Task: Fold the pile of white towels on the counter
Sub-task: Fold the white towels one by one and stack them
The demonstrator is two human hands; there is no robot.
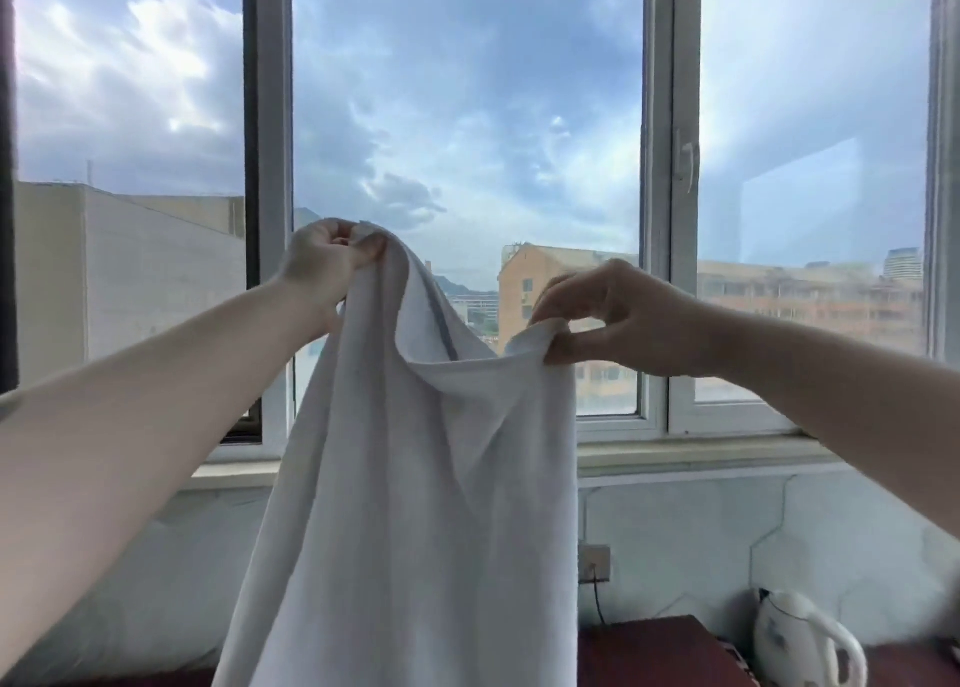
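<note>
Both hands, left hand (pixel 324 260) and right hand (pixel 618 317), are pinching a white towel (pixel 415 478) aloft at centre frame before the window (pixel 467 114), a white kettle (pixel 800 645) sitting on the dark red bench (pixel 649 650) at lower right.

One white towel (pixel 415 478), held up by its top edge. Two hands: left hand (pixel 324 265) and right hand (pixel 618 317), one bare forearm each, both pinching the towel. One white kettle (pixel 802 639) at lower right. One wall socket (pixel 594 563) with one dark cord hanging from it. One dark red bench (pixel 649 652). Three window panes (pixel 467 88) in view, one handle (pixel 687 165) on the right frame.
</note>
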